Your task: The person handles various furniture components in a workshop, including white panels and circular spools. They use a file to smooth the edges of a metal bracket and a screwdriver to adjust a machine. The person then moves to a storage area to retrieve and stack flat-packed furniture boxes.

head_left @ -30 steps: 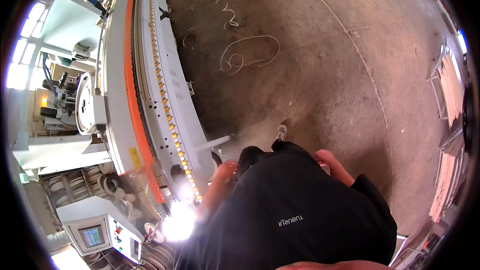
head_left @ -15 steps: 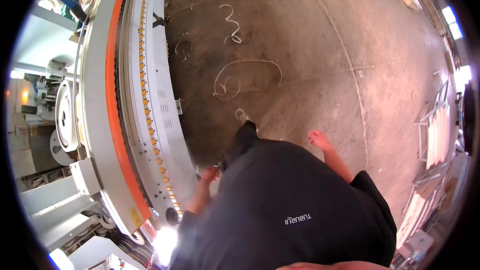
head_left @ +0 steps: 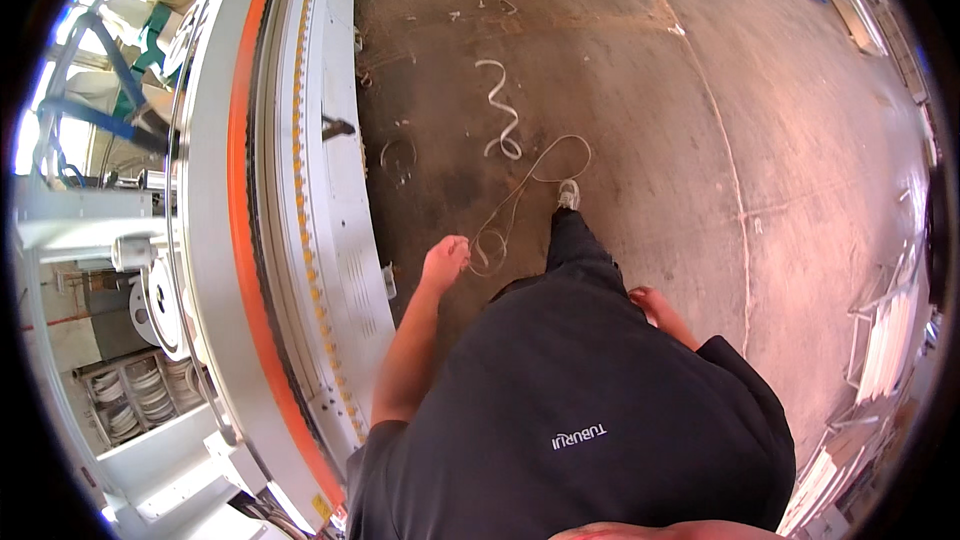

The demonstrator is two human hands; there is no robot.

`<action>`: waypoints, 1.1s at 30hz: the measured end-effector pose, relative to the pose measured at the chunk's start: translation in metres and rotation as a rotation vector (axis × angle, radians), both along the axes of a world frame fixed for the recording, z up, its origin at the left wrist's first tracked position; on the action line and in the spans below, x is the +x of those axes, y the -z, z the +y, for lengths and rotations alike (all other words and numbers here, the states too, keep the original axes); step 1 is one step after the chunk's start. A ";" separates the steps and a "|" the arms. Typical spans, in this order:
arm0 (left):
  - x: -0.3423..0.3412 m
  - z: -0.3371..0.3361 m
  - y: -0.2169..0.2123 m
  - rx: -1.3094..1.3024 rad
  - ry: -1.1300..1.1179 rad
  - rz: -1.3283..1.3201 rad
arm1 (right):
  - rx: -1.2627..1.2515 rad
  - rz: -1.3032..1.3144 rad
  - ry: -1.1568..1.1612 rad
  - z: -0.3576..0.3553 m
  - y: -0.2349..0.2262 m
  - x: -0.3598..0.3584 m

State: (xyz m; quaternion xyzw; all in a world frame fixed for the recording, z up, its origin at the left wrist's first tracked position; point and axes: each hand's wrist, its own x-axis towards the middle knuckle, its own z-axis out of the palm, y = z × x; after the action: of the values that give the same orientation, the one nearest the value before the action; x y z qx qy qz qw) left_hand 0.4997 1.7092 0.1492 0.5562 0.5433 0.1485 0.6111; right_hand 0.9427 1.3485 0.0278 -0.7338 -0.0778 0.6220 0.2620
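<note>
My left hand [head_left: 446, 262] hangs in front of me over the floor, its fingers curled in with nothing seen in them. Just beyond it on the floor lies a thin pale strip [head_left: 513, 207] in a twisted loop. My shoe [head_left: 568, 194] is at the right part of that loop; whether it treads on the strip I cannot tell. At my right side, my right hand [head_left: 652, 306] is low and partly hidden by my black shirt. Its fingers are too unclear to read.
A long white machine [head_left: 340, 190] with an orange stripe [head_left: 240, 170] runs along my left, a dark handle [head_left: 338, 127] sticking out. A coiled white strip [head_left: 503, 110] lies ahead on the concrete floor [head_left: 650, 110]. Racks with stacked pale boards [head_left: 882, 345] stand at right.
My left hand has swung forward from beside the machine; my right hand has drawn back. A shoe has come forward to the strip, whose wide loop is now narrower and twisted.
</note>
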 end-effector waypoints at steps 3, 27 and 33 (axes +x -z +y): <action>0.032 0.039 0.045 -0.100 -0.075 -0.016 | 0.139 -0.276 -0.357 0.092 0.032 0.060; 0.033 0.644 0.225 -0.055 0.462 0.598 | 0.179 -0.196 -0.285 0.731 -0.055 0.220; 0.183 0.982 -0.003 -0.090 -0.202 -0.089 | 0.298 -0.190 -0.193 0.852 -0.063 0.228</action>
State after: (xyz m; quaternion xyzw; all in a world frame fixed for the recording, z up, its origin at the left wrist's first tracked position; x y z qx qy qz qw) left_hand 0.6830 2.6914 0.1517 0.4636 0.5750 0.2094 0.6408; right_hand 1.1712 2.2003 0.0906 -0.7315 -0.2634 0.5537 0.2981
